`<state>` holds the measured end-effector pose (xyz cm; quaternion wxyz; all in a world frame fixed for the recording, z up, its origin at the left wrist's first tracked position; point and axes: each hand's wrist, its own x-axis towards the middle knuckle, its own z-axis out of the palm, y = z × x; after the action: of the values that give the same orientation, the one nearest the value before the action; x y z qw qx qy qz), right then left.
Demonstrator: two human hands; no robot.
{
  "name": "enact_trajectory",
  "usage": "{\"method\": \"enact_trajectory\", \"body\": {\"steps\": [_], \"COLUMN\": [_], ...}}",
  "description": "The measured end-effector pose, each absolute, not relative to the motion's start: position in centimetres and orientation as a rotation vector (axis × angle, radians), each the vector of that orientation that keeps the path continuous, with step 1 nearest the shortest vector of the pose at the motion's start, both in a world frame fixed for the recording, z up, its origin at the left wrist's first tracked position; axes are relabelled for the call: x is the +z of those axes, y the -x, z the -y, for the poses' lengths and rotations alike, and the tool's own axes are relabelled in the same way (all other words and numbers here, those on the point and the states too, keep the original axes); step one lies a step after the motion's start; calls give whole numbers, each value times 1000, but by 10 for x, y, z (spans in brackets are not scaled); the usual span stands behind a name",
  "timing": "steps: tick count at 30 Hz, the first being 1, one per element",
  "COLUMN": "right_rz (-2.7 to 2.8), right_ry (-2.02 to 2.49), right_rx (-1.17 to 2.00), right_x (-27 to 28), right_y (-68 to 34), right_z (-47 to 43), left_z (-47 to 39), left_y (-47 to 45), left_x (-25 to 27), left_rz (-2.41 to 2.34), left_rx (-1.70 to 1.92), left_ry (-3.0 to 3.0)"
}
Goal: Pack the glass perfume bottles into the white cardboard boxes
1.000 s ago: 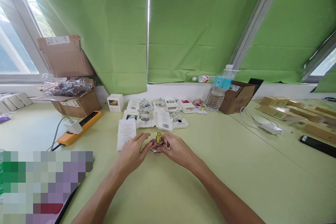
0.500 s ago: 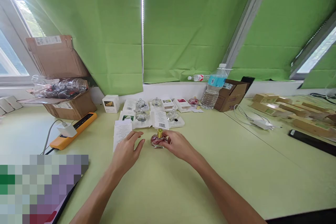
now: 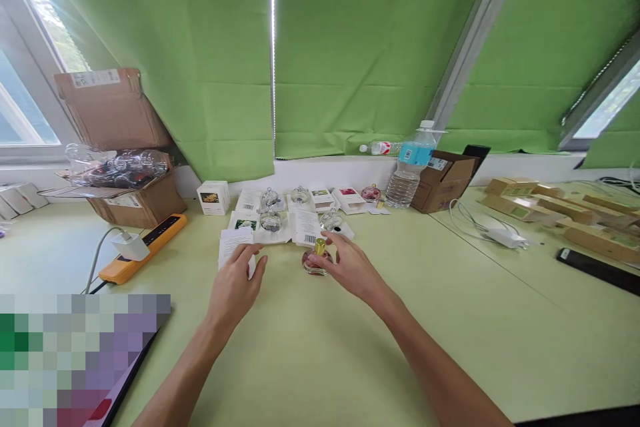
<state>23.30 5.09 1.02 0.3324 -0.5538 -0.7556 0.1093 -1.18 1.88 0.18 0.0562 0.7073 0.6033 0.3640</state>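
A small round perfume bottle (image 3: 311, 268) with a gold cap and reddish contents stands upright on the table in the middle of the view. My right hand (image 3: 350, 268) grips it from the right, thumb across its front and fingers beside and behind the cap. To the left, my left hand (image 3: 235, 287) hovers with thumb and fingers apart, holding nothing. Just beyond it lies a printed white paper sheet (image 3: 229, 241), partly covered by that hand. Behind the bottle are several clear glass bottles (image 3: 271, 220) on white trays and a white card with a barcode (image 3: 306, 228).
A white box (image 3: 213, 198) and another pink bottle (image 3: 371, 193) stand at the back. A large water bottle (image 3: 404, 177) is beside a brown carton (image 3: 443, 180). An orange power strip (image 3: 143, 250) lies left; a charger (image 3: 505, 238) and long cardboard boxes (image 3: 597, 238) lie right.
The perfume bottle has moved a little to the right and away from me with my right hand. My left hand has drawn slightly left, widening the gap to the bottle.
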Motion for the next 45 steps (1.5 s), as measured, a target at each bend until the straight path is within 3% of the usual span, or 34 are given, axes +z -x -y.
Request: {"method": "enact_trajectory", "body": {"steps": [7, 18, 36, 45], "right_rz": [1773, 2002, 2045, 2060], "right_ry": [1142, 915, 973, 1128], "right_rx": [154, 217, 236, 531], "right_x": [18, 1, -1, -1], "right_y": [-219, -199, -200, -198], "right_z": [-40, -28, -28, -29], "left_z": [-33, -46, -35, -31], "left_y": [48, 104, 85, 54], "left_x": [9, -2, 10, 8], "left_rz": [-2094, -1920, -1331, -1112], "left_rx": [1339, 1003, 1092, 1004], "left_ry": [-1682, -1176, -1217, -1529]}}
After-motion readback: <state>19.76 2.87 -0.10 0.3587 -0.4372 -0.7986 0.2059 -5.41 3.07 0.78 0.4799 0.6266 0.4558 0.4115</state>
